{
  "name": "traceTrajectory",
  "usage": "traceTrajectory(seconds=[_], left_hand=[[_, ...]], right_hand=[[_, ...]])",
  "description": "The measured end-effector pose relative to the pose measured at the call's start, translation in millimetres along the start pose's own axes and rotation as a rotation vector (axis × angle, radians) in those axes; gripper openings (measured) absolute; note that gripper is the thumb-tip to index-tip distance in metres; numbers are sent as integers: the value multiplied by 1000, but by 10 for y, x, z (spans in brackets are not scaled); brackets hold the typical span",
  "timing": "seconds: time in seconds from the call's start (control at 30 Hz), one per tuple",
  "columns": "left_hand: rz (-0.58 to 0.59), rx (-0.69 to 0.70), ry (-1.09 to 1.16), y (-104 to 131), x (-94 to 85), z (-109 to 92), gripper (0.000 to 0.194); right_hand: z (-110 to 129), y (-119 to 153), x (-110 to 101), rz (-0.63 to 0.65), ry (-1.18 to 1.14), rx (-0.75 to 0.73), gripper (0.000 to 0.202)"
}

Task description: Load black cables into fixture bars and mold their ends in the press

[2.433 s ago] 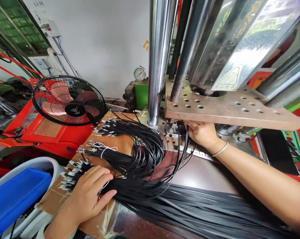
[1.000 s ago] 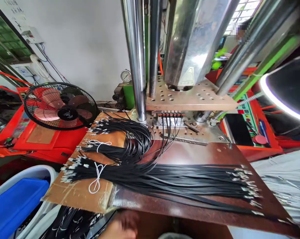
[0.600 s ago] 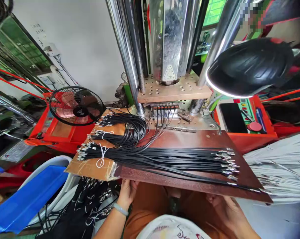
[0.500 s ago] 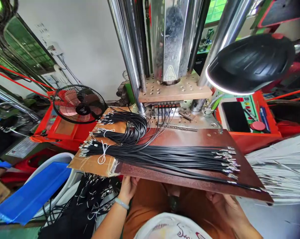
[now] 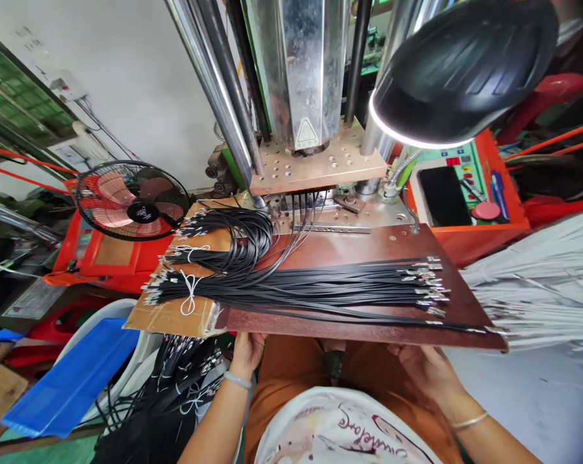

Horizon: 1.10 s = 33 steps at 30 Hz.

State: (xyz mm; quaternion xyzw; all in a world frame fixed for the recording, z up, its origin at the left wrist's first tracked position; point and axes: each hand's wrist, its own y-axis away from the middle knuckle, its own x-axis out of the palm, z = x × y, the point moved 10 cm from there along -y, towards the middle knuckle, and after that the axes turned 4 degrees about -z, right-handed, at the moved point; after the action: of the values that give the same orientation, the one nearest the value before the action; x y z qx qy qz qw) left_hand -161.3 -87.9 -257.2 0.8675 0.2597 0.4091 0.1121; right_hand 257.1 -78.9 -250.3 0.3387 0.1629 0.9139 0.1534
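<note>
Both hands are low at the near edge of a brown work board (image 5: 315,328), their fingers partly hidden beneath it. My left hand (image 5: 248,353), with a band at the wrist, is by the board's left part. Under the right part is my right hand (image 5: 424,370). A long bundle of black cables (image 5: 310,287), tied with white string at the left, lies across the board. Looped black cables (image 5: 252,238) lie behind it on cardboard (image 5: 175,319). Several cables run into the press mould (image 5: 296,202), under the drilled plate (image 5: 320,169).
A black lamp (image 5: 465,77) hangs at the upper right. Behind the board stand steel press columns (image 5: 209,84). At the left are a fan (image 5: 134,201) and a tub with blue sheeting (image 5: 73,380). A phone (image 5: 443,196) rests by the control panel. White cables (image 5: 552,290) hang at right.
The view has shifted, so the board and press appear further left and slightly higher. The cable ends at the mould are now hidden under the drilled plate. Both hands stay low by the board.
</note>
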Motion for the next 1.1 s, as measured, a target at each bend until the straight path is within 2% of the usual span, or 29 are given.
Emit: traceTrajectory(seconds=[0.3,0.4,0.43,0.47,0.53,0.57,0.6,0.63,0.67,0.7,0.77,0.83,0.87,0.9,0.97,1.03,1.1], left_hand=[[-46,16,-33,-20,27,-15,30],[44,-12,-167,97,139,9,34],[134,-30,-290,190,236,24,39],[264,-40,-466,322,370,37,42],[647,25,-911,713,749,48,41],[879,121,-1116,959,974,29,37],[1106,252,-1270,1207,1206,-12,36],[1298,405,-1353,1423,1447,-86,34],[1414,566,-1376,1564,1704,-195,33],[1452,709,-1393,1614,1968,-301,33],[1405,911,-1448,1526,2480,-422,37],[1384,958,-1530,1342,2870,-342,41],[1405,944,-1570,1254,3000,-242,42],[1441,920,-1618,1178,3084,-117,46],[1489,890,-1754,1039,3142,127,65],[1401,884,-1967,856,3128,269,80],[1256,892,-2128,715,3126,271,73]], right_hand=[[86,-21,77,-1,104,-73,40],[110,179,132,-10,352,-126,42],[159,298,217,31,516,-162,42],[226,438,373,129,700,-211,39],[441,756,820,428,1031,-383,24],[599,907,1070,596,1137,-507,18],[862,974,1273,651,1201,-670,17],[1170,923,1425,594,1276,-820,19],[1440,775,1554,508,1373,-915,23],[1671,589,1695,439,1460,-1008,26],[1909,131,1995,411,1612,-1124,31],[1889,-352,2268,458,1748,-1152,33],[1828,-566,2379,477,1811,-1148,34],[1738,-740,2474,513,1869,-1135,35],[1555,-949,2601,621,1950,-1119,33],[1449,-982,2630,764,1976,-1124,28],[1523,-925,2569,808,1950,-1143,25]])
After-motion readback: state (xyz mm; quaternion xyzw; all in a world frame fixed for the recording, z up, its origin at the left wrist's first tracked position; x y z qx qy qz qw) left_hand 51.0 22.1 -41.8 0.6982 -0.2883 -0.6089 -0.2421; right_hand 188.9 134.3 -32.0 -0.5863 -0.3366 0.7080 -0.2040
